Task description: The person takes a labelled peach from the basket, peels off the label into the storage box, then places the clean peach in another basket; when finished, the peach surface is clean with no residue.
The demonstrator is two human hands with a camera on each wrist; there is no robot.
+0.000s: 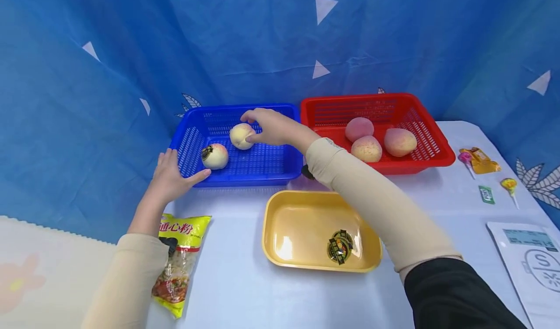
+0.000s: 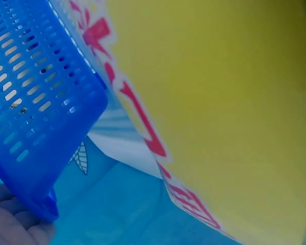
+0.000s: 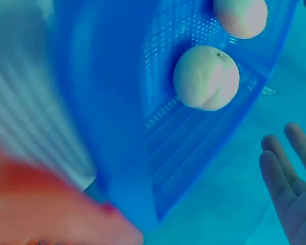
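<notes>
In the head view my left hand (image 1: 169,179) rests at the front left corner of the blue basket (image 1: 247,179), fingers extended along the side and thumb along the front rim. The left wrist view has those fingertips (image 2: 13,217) at the basket's lip. Over the basket, my right hand (image 1: 276,129) is spread beside a pale peach (image 1: 239,137). The right wrist view shows a gap between its parted fingers (image 3: 278,173) and the peach (image 3: 206,79). Another peach (image 1: 216,159), with a dark sticker, lies nearer the left hand.
A red basket (image 1: 413,164) with three peaches stands to the right. In front is a yellow tray (image 1: 302,232) bearing a sticker. A pasta bag (image 1: 179,266) lies under the left forearm. Wrapped sweets (image 1: 481,161), lollipops (image 1: 509,184) and a white scale (image 1: 531,266) are at the right.
</notes>
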